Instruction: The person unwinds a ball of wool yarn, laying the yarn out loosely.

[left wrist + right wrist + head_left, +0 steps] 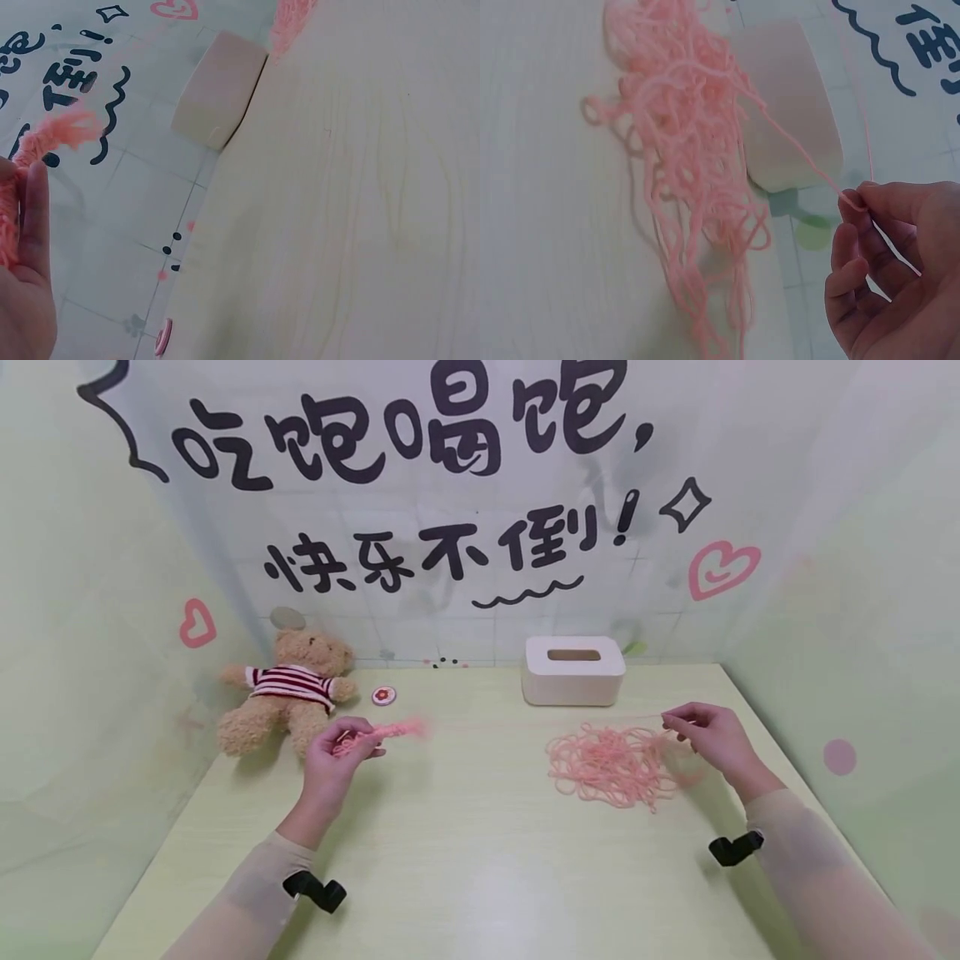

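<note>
My left hand (341,752) grips a small wound bundle of pink yarn (386,732) at the left, its frayed end sticking out past the fingers; the left wrist view shows this bundle (30,150) close up. At the right, my right hand (708,735) pinches a single strand of the same yarn between thumb and forefinger. That strand (870,142) stretches across toward the left hand. From the pinch another length runs down to a loose, tangled heap of pink yarn (611,766) on the table, just left of the right hand.
A white tissue box (573,672) stands at the back of the table (465,860), behind the yarn heap. A teddy bear (288,689) in a striped sweater sits at the back left, beside a small round badge (383,695). Printed curtains enclose the back and sides.
</note>
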A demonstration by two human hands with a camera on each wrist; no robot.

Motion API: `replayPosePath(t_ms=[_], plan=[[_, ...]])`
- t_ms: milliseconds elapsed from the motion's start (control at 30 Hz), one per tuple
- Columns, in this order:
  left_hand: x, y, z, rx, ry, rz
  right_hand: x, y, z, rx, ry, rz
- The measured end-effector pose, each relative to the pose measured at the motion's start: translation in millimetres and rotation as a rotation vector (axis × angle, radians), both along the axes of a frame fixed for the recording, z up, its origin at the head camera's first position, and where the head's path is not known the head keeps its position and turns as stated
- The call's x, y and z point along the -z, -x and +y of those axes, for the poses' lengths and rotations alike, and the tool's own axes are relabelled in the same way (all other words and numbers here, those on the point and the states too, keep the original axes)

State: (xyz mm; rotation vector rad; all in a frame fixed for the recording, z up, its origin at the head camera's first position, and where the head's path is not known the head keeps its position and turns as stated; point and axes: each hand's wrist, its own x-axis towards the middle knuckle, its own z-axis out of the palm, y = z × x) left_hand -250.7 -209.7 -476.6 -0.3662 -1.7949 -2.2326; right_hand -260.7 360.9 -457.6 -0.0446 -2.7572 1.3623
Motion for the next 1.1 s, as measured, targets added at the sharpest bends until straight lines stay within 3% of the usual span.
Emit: replayPosePath(t_ms=[133,333,600,733,933,1100], plan=[[-2.7,-1.6,-3.2,-0.011,-0.013,0.028,6.7,9.4,17.0,0.031,0.016,-0.016],[-4.7,-3.3,-5.0,-0.095,-0.052,0.013,16.6,17.2,46.0,0.105,0.022,-0.065],[-3.5,-2.0,-8.2,-0.169,-0.098,-0.005,30.7,18.4,80.1,0.257,-0.022,-0.125],[-0.5,-1.8,-6.3,-0.145,-0.086,0.001,35.4,17.7,86.0,0.267,-0.100,-0.159],[2.6,-3.2,2.3,-0.064,-0.019,0.012,39.0,21.5,79.6,0.161,-0.165,-0.125],[2.2,-4.8,8.6,-0.034,0.031,-0.019,36.1,20.0,71.4,0.131,-0.194,-0.134]])
